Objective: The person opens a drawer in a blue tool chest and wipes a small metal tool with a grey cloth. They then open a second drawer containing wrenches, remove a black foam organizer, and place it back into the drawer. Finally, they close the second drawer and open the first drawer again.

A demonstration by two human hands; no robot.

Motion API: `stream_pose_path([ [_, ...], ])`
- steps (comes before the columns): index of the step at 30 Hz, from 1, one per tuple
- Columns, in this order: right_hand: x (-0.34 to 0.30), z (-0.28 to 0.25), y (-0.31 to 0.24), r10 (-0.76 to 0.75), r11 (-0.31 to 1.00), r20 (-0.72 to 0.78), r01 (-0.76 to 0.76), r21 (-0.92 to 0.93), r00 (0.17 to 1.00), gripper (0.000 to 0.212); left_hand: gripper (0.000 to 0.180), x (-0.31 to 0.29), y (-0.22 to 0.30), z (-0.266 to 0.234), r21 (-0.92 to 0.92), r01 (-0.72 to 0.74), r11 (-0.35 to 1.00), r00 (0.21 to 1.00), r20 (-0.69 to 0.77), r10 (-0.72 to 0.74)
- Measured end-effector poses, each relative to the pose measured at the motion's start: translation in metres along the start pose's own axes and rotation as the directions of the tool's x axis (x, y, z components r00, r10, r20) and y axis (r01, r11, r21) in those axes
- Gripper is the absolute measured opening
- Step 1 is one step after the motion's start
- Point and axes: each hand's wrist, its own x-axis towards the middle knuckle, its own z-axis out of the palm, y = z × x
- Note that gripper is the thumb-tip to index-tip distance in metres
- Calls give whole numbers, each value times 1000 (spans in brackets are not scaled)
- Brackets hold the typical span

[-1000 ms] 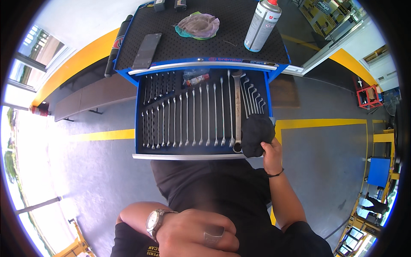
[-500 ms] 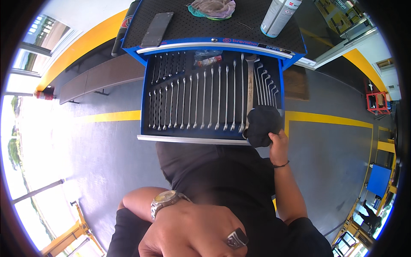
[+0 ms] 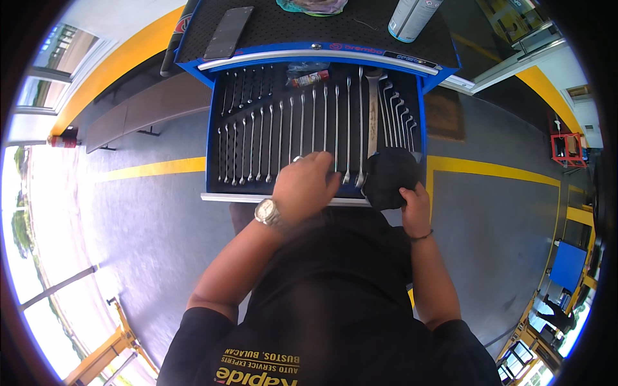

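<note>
My left hand (image 3: pixel 306 182), wearing a ring and a wristwatch (image 3: pixel 267 211), is over the front middle of the pulled-out drawer (image 3: pixel 280 198). Its fingers bend down over the row of combination wrenches (image 3: pixel 280 138); the fingertips are partly hidden and slightly blurred, so I cannot tell whether they grip one. At the drawer's front right corner, my right hand (image 3: pixel 416 209) is closed on a rounded black cloth item (image 3: pixel 391 179), thumb on top. This covers the lower ends of the large wrench (image 3: pixel 373 109) and the offset wrenches (image 3: pixel 394 116).
On the blue tool cabinet's perforated black top (image 3: pixel 290 32) lie a dark phone (image 3: pixel 229 32), a crumpled multicoloured cloth (image 3: pixel 312 5) and a spray can (image 3: pixel 412 19). A small red-and-white packet (image 3: pixel 309 78) sits at the drawer's back. A long bench (image 3: pixel 148 116) stands on the left.
My left hand has gone from close below the camera out to the wrenches in the drawer. The right hand still holds the black cloth item at the same corner. The view has shifted slightly.
</note>
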Motion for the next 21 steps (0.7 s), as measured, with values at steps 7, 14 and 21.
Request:
stream_pose_path([
  [7,3,-7,16,33,997,-16,-31,71,999,27,27,-1,-58,65,332,246,911,912,240,-334],
  [14,3,-9,10,69,997,0,-69,37,998,24,29,-20,-72,33,39,221,975,975,4,-221],
  [21,9,-14,16,50,996,78,-55,71,996,25,28,-27,-84,12,-448,417,791,902,92,-423],
])
